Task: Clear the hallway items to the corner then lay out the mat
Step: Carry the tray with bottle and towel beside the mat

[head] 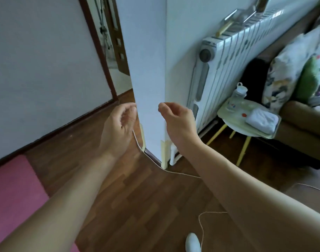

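A thin white cord [171, 172] hangs from my left hand [119, 122], runs down past the wall corner [150, 88] and trails across the wood floor under my right arm. My left hand pinches the cord at its fingertips, close against the corner. My right hand [175, 120] is raised just right of the corner, thumb and fingers pinched together; whether the cord reaches it I cannot tell. A pink mat [14, 193] lies flat on the floor at the lower left, partly under my left forearm.
A white radiator [233, 70] runs along the right wall. A small round table with yellow legs [233, 122] carries a bottle [239, 93] and a tray with a folded white cloth. A brown sofa with cushions [301, 124] stands beyond. A white rounded object [192, 242] lies at the bottom edge.
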